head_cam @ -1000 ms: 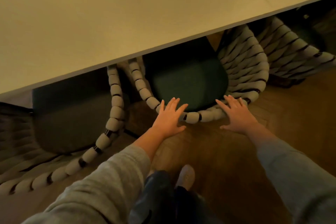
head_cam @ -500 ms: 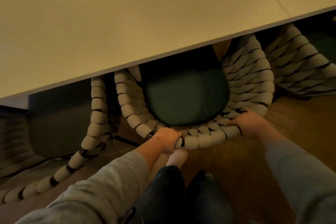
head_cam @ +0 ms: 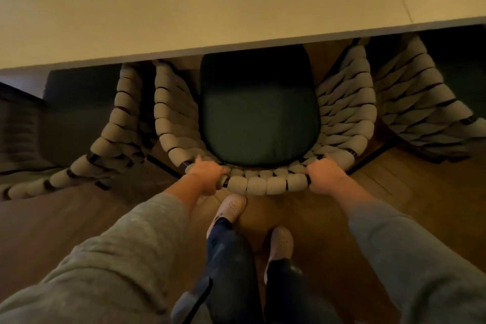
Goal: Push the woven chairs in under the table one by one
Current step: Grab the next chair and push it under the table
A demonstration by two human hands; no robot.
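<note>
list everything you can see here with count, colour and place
table: 1, cream, across the top
middle chair: 1, pale woven rope, partly under the table
left chair: 1, same weave, left of it
right chair: 1, same weave, right of it
seat cushion: 1 clearly seen, dark green, on the middle chair
floor: brown wood, below
shoes: 2, pale, behind the middle chair
sleeves: 2, grey, lower corners
left hand: grips the middle chair's back rim
right hand: grips the same rim

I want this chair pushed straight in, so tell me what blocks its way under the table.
Nothing visible does. The left hand and right hand grip the chair by its back rim; its seat front is already under the table. The left chair and right chair flank it closely; beneath the table is hidden.
</note>
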